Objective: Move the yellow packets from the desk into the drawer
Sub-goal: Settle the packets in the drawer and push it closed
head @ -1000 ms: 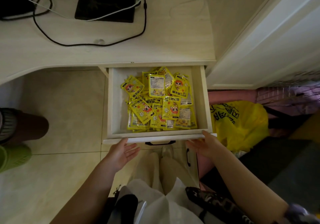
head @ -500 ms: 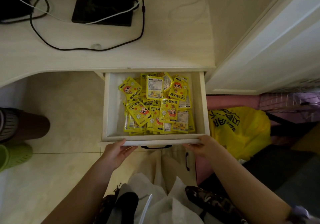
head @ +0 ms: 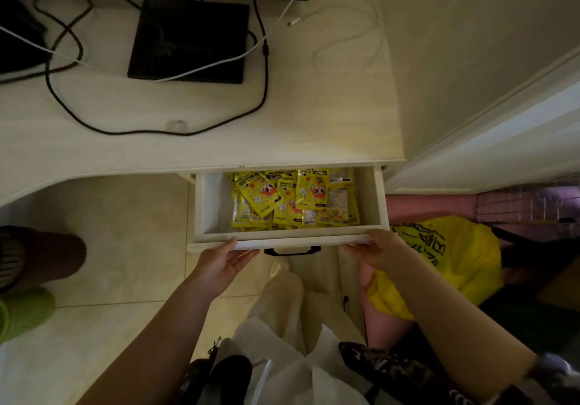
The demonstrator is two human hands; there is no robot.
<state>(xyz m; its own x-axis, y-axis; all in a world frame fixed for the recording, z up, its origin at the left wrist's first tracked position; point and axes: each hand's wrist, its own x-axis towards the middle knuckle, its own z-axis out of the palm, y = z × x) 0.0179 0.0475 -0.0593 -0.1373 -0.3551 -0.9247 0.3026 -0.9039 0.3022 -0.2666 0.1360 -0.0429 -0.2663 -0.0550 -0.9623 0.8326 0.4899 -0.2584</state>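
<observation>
While my left hand [head: 219, 263] and right hand [head: 375, 247] press flat, fingers straight, on one drawer [head: 282, 243] front, yellow packets [head: 292, 199] inside overlap too much to count.

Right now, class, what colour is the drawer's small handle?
Black handle, on the white drawer front; head view.

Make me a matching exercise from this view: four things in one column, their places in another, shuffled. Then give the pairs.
Things:
1. yellow packets
2. black cable
3. left hand
4. yellow plastic bag

Places:
A. on the desktop
B. on the floor right of the drawer
C. piled inside the drawer
D. against the drawer's front edge, left of the black handle

Pairs: 1-C, 2-A, 3-D, 4-B
</observation>
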